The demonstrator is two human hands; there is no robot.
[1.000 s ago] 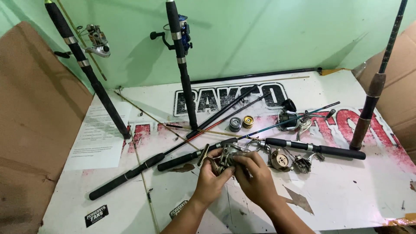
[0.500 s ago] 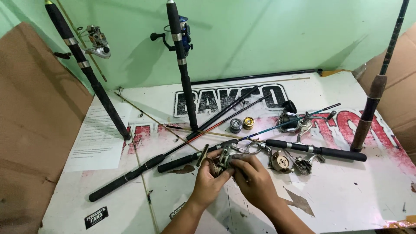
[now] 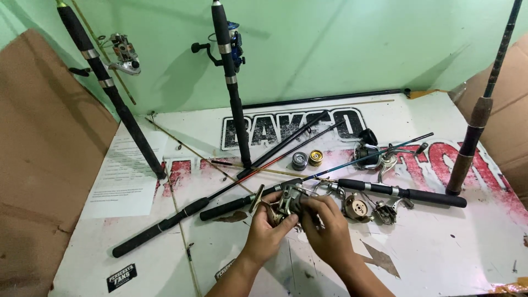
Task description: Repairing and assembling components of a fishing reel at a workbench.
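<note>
1. Both hands are closed around a small metal fishing reel (image 3: 287, 202), held just above the desk (image 3: 440, 253): the left hand (image 3: 268, 228) grips its left side, the right hand (image 3: 329, 231) its right.
2. Compared with a second ago, the hands and reel are seen in nearly the same place; only the fingers have shifted slightly.
3. A black rod handle (image 3: 401, 193) lies just behind, with a loose reel part (image 3: 356, 207) beside it.

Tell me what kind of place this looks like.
Probably a fishing tackle repair bench. Both hands, left hand and right hand, hold a metal fishing reel over a white table; fishing rods lean on the green wall, and loose spools lie nearby.
</note>
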